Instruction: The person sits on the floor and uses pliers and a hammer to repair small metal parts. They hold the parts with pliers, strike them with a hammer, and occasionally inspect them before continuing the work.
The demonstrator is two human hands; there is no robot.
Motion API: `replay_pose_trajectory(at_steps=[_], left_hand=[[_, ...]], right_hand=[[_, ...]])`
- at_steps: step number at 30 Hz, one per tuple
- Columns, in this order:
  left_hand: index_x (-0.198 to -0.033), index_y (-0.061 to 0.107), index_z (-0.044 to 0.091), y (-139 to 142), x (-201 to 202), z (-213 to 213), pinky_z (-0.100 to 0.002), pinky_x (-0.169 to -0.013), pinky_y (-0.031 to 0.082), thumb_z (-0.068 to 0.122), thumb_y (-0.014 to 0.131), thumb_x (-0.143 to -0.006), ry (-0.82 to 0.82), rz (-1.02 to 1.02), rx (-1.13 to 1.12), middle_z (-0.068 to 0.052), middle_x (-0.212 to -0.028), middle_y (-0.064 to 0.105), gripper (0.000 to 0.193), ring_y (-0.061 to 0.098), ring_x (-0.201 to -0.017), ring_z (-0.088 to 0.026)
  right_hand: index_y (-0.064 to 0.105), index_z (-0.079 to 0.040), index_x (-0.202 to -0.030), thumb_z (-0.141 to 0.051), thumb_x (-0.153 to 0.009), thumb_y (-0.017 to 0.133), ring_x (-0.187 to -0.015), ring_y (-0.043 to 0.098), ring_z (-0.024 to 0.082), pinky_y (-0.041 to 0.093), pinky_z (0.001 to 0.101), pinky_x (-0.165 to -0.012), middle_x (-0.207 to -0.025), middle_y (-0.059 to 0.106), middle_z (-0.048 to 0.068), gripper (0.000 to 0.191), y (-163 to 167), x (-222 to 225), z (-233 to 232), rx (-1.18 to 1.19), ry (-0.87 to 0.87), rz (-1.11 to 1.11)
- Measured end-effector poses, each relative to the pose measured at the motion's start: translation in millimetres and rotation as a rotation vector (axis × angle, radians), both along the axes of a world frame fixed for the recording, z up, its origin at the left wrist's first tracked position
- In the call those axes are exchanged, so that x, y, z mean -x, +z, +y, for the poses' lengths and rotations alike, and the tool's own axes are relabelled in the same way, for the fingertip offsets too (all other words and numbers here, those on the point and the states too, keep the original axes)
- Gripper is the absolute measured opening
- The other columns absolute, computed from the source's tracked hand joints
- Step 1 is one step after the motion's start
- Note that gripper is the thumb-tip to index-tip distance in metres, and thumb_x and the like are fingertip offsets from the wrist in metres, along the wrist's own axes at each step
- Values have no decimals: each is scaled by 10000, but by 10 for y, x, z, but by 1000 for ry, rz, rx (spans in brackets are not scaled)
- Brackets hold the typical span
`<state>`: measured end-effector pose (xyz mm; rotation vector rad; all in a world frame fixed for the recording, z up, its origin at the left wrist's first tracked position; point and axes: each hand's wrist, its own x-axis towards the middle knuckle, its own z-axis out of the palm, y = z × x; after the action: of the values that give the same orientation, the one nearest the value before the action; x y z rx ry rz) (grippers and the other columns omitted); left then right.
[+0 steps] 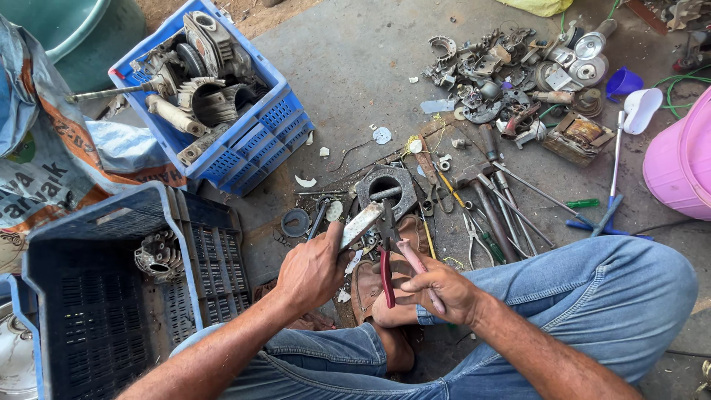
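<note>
Pliers (pixel 386 255), red handles toward person, nose away

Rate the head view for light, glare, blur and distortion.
Head view: soft, even daylight with faint shadows; mild glare on the metal bar in the left hand and on the round cans; right hand and pliers sharp; wide-lens stretching toward the edges, near the pink tub.

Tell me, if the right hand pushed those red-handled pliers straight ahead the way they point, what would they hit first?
Most likely the grey square metal housing with the round hole: the pliers in the right hand point up the picture at it, their nose seemingly almost touching it already, though depth is unclear.
</note>
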<state>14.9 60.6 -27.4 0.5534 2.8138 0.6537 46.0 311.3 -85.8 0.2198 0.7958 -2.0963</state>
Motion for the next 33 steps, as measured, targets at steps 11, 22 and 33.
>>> replay_pose_trajectory(at_steps=[11,22,33], left_hand=[[-1031,444,37,76,-31,46,-555,-594,502,358,630,-949,51,-61,7,-219,-805,672,379,672,-716,-452],[-976,482,27,59,-31,54,-572,-559,483,515,525,-995,129,-76,2,-232,-676,659,490,650,-623,-461],[-1166,623,101,-34,-305,198,-407,-546,497,579,426,-1054,401,-674,-760,-78,-811,614,529,569,-651,-148]], right_hand=[[448,51,-1467,-33,-839,662,-1160,611,206,478,364,-1062,-1231,621,127,669,-371,-122,-49,-158,8,191],[520,42,-1295,10,-800,551,-1089,594,218,500,407,-1008,-1114,595,111,497,-360,-80,-101,-233,-103,368],[565,-5,-1213,-7,-862,491,-904,595,191,518,346,-844,-1008,600,87,359,-618,192,-270,-754,-244,952]])
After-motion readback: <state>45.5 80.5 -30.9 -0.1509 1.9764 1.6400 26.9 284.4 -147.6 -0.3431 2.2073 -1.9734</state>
